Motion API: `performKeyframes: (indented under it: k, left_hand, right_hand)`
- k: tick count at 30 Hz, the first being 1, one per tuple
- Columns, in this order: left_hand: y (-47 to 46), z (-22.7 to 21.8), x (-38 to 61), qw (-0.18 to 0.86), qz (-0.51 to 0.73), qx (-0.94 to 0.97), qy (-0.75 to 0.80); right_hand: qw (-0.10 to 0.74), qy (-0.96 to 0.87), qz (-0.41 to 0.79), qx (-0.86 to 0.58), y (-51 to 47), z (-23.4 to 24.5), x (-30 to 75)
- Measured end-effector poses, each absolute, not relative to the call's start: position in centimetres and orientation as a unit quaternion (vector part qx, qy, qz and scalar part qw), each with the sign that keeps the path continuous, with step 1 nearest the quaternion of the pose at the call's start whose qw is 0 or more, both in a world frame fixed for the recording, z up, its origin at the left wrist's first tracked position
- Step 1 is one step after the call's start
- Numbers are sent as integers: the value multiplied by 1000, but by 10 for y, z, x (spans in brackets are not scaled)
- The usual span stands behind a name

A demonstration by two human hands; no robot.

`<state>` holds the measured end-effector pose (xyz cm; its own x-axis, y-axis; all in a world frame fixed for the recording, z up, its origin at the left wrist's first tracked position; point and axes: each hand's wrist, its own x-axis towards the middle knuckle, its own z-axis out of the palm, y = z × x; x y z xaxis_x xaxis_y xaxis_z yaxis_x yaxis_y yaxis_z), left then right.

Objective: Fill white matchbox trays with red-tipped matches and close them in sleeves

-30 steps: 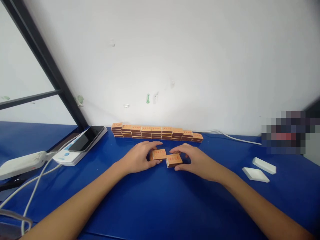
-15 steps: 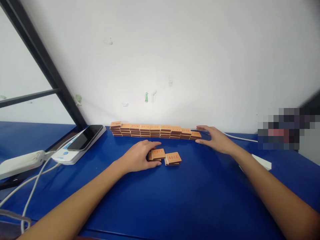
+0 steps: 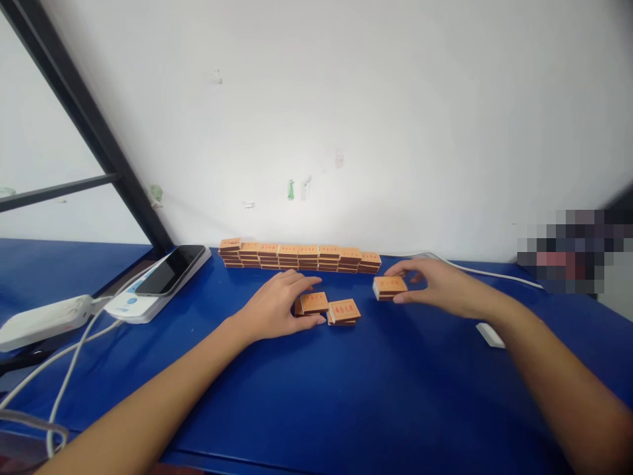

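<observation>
We hold 2 stacked matchboxes between the thumb and fingers of our right hand, near the right end of the far matchbox row. Our left hand curves around a nearer matchbox stack; we cannot tell whether its fingers grip. Just right lie 2 other matchboxes.

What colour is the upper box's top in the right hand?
Orange with reddish printing on the upper box, best seen in the head view.
</observation>
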<state>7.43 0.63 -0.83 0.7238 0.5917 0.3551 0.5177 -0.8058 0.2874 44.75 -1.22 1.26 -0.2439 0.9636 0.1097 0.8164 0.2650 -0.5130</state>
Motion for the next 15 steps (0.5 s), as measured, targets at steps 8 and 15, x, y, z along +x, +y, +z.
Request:
performKeyframes:
  k: [8, 15]
  left_hand:
    - [-5, -3, 85, 69, 322, 906, 266]
    - [-12, -7, 92, 35, 393, 891, 222]
  right_hand:
    - [269, -787, 173, -527, -30, 18, 392]
    - [365, -771, 184, -487, -52, 11, 336]
